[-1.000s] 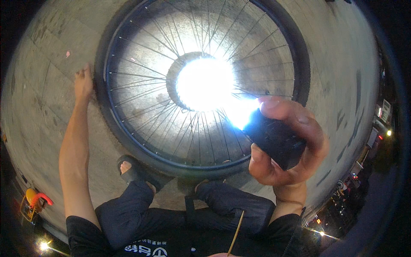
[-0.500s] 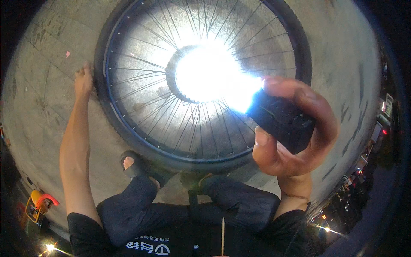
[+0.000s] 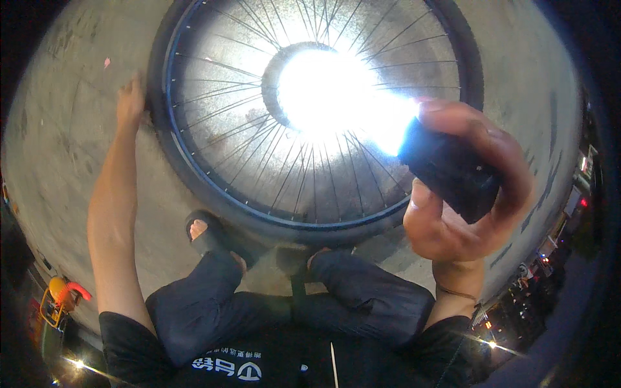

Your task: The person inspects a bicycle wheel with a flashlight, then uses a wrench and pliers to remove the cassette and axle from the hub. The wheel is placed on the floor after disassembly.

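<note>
A bicycle wheel with a black tyre (image 3: 169, 145) and thin spokes lies in front of me on the ground. My right hand (image 3: 482, 187) grips a small black flashlight (image 3: 453, 169) between thumb and curled fingers, above the wheel's right side. Its lit end points left, and white glare covers the hub and much of the spokes. At the left edge of the tyre is my left hand (image 3: 131, 103), arm stretched forward. Its fingers are blurred, and whether they grip the tyre does not show.
My sandalled foot (image 3: 199, 227) stands close to the tyre's near edge. A thin pale stick (image 3: 334, 363) shows before my black shirt. An orange and red object on a yellow frame (image 3: 61, 294) is at the far left. Small lights (image 3: 493, 344) shine at the right.
The whole view has shifted, so wheel, feet and both hands sit higher and farther right. My right hand with the flashlight has moved slightly right; the left stays beside the tyre.
</note>
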A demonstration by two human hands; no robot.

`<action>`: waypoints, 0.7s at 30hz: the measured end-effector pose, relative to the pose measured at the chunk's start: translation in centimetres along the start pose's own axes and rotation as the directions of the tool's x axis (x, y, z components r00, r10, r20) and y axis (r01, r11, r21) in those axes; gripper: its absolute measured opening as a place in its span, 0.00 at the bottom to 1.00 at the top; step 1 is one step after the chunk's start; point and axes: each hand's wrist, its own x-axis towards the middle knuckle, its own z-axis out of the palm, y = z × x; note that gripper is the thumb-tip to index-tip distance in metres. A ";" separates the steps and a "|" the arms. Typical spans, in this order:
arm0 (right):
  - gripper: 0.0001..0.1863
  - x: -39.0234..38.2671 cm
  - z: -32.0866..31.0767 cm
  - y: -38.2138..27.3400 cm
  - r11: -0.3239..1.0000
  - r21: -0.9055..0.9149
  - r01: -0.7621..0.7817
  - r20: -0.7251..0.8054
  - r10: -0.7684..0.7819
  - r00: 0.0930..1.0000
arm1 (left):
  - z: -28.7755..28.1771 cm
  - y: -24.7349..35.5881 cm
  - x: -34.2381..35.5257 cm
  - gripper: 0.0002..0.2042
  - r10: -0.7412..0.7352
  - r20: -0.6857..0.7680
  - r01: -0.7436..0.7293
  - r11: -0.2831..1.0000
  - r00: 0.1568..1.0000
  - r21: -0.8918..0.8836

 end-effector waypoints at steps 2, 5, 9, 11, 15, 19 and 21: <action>0.35 -0.1 0.4 -0.4 0.999 0.034 -0.013 -0.018 0.013 1.000 | 0.3 -0.3 0.0 0.41 0.060 -0.072 -0.054 0.995 0.996 0.083; 0.35 -0.1 0.7 -0.5 0.996 0.083 -0.014 -0.006 0.014 1.000 | 0.3 -0.2 -0.2 0.38 0.079 -0.094 -0.070 0.993 0.992 0.090; 0.33 0.1 0.4 -2.0 0.996 -0.083 -0.033 0.055 0.038 0.998 | 1.4 0.9 0.1 0.38 0.059 -0.036 -0.056 0.996 0.998 0.074; 0.32 -0.1 1.7 -2.0 0.995 -0.102 0.002 0.046 0.003 0.999 | 0.6 -0.6 0.5 0.38 0.061 -0.103 -0.047 0.990 0.993 0.133; 0.24 0.1 3.4 -3.8 0.996 -0.089 0.013 0.097 -0.004 0.995 | 2.2 -2.5 1.5 0.41 0.229 -0.158 -0.200 0.963 0.961 0.179; 0.18 0.0 5.2 -4.3 0.997 -0.029 0.069 0.237 -0.060 0.970 | 3.3 -2.0 1.6 0.46 0.148 -0.133 -0.131 0.983 0.980 0.129; 0.17 0.3 6.0 -4.3 0.993 -0.018 0.117 0.303 -0.106 0.947 | 4.1 -2.3 2.0 0.48 0.101 -0.185 -0.086 0.993 0.978 0.085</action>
